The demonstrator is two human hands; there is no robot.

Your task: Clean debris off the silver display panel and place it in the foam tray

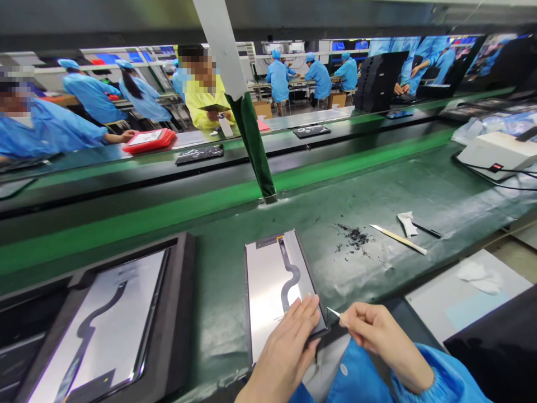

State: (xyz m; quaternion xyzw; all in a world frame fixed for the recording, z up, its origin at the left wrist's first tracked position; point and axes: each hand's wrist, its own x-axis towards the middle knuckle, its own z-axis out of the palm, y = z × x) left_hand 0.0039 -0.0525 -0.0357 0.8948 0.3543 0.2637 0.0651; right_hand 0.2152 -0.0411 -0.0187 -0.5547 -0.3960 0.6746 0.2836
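Observation:
A tablet-sized display panel point(262, 285) lies back side up at the front edge of the green bench, a dark curved flex cable running along its silvery back. My left hand point(289, 341) rests on the panel's lower right part, fingers stretched out and flat. Just right of the panel's lower right corner, my right hand point(369, 327) pinches a thin pointed tool point(333, 312). Only its pale tip shows; the rest is hidden in my fingers, so its kind is unclear. The tip is close to the panel's edge; whether it touches I cannot tell.
At left, a second panel point(113, 313) sits in a black foam tray point(182, 313). Right of mine lie black scraps point(356, 238), a craft knife point(398, 239) and a black pen-like tool point(427, 229). A post point(255, 151) stands ahead; co-workers sit beyond the conveyor point(268, 157).

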